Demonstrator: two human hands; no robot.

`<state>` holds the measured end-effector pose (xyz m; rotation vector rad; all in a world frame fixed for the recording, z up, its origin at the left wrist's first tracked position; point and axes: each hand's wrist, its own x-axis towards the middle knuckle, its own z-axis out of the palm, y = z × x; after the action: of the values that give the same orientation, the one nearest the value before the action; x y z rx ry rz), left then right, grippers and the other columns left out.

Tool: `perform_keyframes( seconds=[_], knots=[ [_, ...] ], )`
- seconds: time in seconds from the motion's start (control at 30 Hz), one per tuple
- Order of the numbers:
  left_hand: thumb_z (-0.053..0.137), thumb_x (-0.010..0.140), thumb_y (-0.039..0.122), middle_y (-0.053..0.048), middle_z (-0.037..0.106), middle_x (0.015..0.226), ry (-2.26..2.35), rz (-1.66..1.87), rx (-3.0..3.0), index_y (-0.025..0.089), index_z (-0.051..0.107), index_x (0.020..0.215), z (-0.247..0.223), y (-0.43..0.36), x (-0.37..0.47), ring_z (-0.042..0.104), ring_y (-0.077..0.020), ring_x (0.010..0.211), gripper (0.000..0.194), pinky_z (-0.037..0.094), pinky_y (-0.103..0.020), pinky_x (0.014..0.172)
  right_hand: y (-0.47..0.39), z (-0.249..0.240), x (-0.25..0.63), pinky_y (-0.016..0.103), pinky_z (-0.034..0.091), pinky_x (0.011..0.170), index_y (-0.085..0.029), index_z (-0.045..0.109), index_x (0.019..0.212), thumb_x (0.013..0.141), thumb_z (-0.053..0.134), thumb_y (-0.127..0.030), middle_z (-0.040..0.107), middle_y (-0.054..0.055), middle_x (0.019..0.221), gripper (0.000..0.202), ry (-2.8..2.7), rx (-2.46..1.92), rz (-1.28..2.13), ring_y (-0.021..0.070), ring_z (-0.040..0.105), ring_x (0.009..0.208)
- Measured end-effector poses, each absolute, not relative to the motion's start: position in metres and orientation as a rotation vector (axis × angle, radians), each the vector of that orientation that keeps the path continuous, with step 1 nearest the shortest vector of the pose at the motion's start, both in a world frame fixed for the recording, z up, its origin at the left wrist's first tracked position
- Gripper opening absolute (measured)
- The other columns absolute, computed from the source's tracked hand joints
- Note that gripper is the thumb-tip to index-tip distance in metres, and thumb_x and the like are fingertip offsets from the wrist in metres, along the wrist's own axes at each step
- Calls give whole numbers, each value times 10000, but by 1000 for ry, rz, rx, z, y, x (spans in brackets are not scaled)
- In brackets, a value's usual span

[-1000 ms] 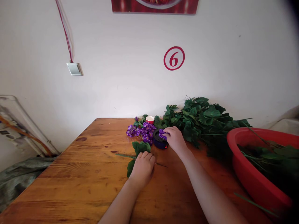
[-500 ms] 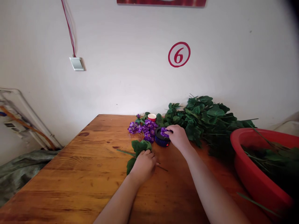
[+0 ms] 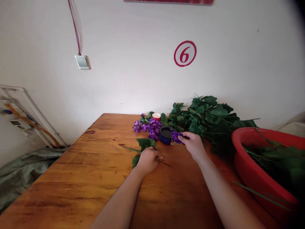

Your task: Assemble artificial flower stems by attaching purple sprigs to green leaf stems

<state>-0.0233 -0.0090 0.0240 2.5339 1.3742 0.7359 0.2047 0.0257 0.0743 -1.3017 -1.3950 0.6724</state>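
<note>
My left hand (image 3: pixel 149 159) is closed around a green leafy stem (image 3: pixel 145 143), low over the wooden table. The stem's thin end sticks out to the right of the fingers. Between the fingertips of my right hand (image 3: pixel 192 142) is a purple artificial flower (image 3: pixel 176 137), just right of a small round dark blue pot (image 3: pixel 166 135) with black contents and a lit red light. Left of the pot lies a pile of purple flowers (image 3: pixel 152 128). A small red cup (image 3: pixel 156 117) with a pale inside stands behind that pile.
A heap of green leaf stems (image 3: pixel 207 114) lies along the wall at the back right. The large red basin (image 3: pixel 247 165) at the right holds more greenery. The wooden table (image 3: pixel 95 165) meets the wall at the back.
My right hand has drawn the purple flower from above the blue pot to its right side. My left hand keeps hold of the leafy stem. The view has shifted slightly.
</note>
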Motion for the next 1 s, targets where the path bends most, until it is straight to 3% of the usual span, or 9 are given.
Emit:
perform_keyframes(
  seconds=[0.23,0.43,0.7,1.0],
  knots=[
    [563,853,331,-36,652,708,1459,692,2397,194,692,743,35,-13,-17,568,-163,710,217,365,-262,623,1,13,210,353,501,725,-172,695,744,556,813,-421,703,46,751,333,-958,-1036,1032,202,648,706],
    [561,848,283,-11,645,647,1345,724,2301,171,670,714,34,-11,-7,534,-127,603,206,355,-246,583,11,-6,200,342,493,742,-163,703,781,542,823,-398,705,47,770,356,-909,-1024,1117,183,635,697],
    [602,784,240,-11,673,731,1082,702,2068,171,665,779,26,-3,-17,575,-114,637,94,420,-221,584,8,-17,196,320,474,730,-162,701,771,581,805,-433,700,47,766,347,-966,-1084,1073,179,614,697],
    [635,720,196,-14,650,709,1092,766,1960,162,647,735,21,0,-19,571,-112,634,39,436,-219,576,-3,-6,189,304,444,731,-173,716,748,553,824,-418,693,33,755,331,-949,-1131,1129,158,588,681]
  ],
)
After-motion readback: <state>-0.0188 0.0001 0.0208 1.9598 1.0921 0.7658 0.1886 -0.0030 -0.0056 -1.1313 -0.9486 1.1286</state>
